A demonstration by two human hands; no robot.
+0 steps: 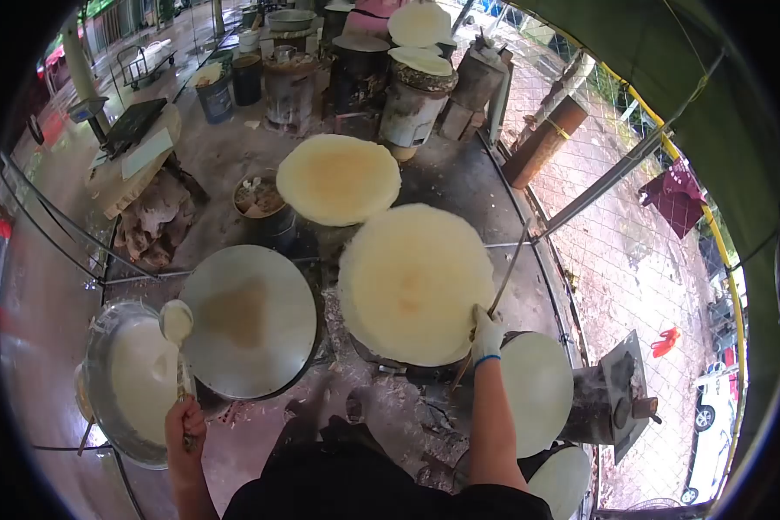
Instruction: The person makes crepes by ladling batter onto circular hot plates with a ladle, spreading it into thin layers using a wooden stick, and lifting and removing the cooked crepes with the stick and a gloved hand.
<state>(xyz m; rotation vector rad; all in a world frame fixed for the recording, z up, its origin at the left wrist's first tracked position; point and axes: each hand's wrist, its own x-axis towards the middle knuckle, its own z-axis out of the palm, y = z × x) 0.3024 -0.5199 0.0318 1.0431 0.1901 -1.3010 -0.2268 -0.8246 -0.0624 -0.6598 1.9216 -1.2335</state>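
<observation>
My left hand (185, 425) is wrapped round the handle of a ladle (177, 321). The ladle's bowl is over the rim of a metal pot (104, 347) of pale batter (139, 373), beside a round griddle (250, 321) with a brown patch. My right hand (487, 334), in a white glove, holds a long thin stick (510, 273) at the right edge of a large pale flatbread (416, 286). Whether its fingers also grip the bread cannot be made out. Another round flatbread (338, 179) lies just beyond, browned in the middle.
Two more round griddles (533, 394) stand at the lower right, beside a metal stove pipe (589, 403). A bucket of scraps (258, 195), a wooden table (147, 165) and drum stoves (410, 108) stand farther off. Wire fencing (641, 251) runs along the right.
</observation>
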